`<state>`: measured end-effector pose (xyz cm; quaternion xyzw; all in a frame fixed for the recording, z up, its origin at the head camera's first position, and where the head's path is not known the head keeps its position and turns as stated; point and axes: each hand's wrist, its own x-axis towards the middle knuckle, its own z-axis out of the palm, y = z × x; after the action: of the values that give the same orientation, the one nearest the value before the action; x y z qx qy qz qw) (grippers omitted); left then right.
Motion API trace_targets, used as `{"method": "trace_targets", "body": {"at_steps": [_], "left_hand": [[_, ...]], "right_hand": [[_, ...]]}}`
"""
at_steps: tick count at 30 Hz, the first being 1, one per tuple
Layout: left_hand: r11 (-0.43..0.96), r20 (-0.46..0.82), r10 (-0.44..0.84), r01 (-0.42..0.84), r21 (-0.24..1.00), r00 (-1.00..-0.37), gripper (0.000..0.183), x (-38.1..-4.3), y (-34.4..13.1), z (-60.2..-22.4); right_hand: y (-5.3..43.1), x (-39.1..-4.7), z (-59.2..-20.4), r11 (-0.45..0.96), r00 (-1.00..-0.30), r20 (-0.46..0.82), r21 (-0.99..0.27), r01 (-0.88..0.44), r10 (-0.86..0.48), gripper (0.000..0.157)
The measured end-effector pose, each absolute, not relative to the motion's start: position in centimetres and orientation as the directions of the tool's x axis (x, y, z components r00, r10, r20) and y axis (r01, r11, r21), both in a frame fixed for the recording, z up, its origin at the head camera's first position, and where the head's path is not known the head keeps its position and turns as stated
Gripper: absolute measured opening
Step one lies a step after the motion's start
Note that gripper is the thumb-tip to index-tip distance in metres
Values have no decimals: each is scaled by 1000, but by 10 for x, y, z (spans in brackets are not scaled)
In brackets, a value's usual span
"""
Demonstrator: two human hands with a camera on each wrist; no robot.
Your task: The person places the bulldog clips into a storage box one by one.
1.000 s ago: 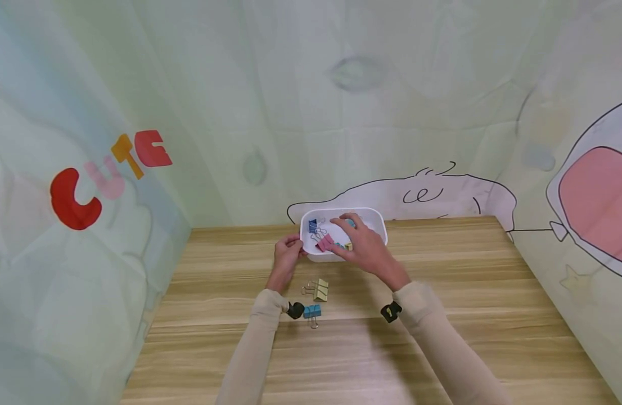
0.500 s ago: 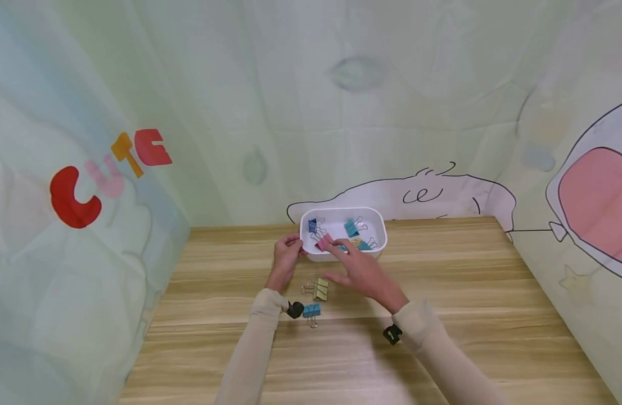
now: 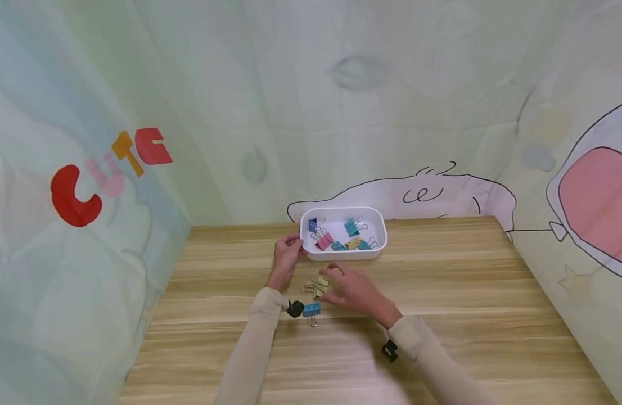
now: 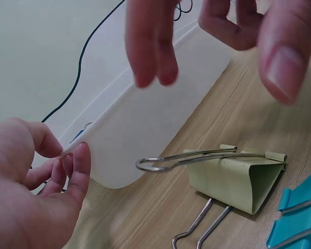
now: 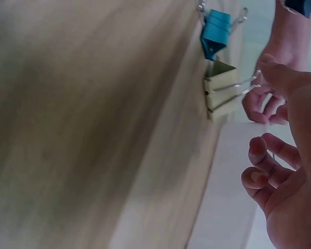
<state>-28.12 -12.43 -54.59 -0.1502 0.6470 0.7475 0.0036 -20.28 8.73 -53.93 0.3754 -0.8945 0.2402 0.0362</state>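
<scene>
My left hand (image 3: 287, 256) pinches the left rim of a white plastic tray (image 3: 344, 256) between thumb and fingers. Just in front of the tray, a yellow binder clip (image 3: 320, 287) lies on the table with its wire handles pointing left. My right hand (image 3: 354, 289) hovers right beside that clip, thumb and fingers spread apart with nothing between them. In the left wrist view, its fingers hang above the yellow clip (image 4: 233, 179). Nearer to me lies a blue binder clip (image 3: 312, 310), its handle toward me.
Inside the tray are a dark blue clip (image 3: 312, 225), a pink clip (image 3: 323, 241), a yellow clip (image 3: 354, 243) and several teal clips (image 3: 352, 227). A printed curtain (image 3: 311, 112) stands behind and along both sides of the wooden table (image 3: 458, 292).
My right hand has drawn back from over the tray toward me and down to the yellow clip on the table. My left hand has stayed on the tray's rim.
</scene>
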Motion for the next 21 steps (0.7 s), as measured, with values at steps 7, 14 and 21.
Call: {"method": "trace_targets", "body": {"at_steps": [7,14,21], "left_hand": [[-169,-228,-189,-197,966,-955,35,-281,-124,-545],[-169,-214,-194,-182,968,-957,35,-280,-123,-545],[-176,-227,-194,-193,965,-955,36,-281,-123,-545]], "right_hand": [[84,-200,-551,619,-736,179,-434,-655,-653,57],[80,-202,-559,638,-752,144,-444,-630,-643,57],[77,-202,-567,642,-759,132,-454,-617,-637,57]]}}
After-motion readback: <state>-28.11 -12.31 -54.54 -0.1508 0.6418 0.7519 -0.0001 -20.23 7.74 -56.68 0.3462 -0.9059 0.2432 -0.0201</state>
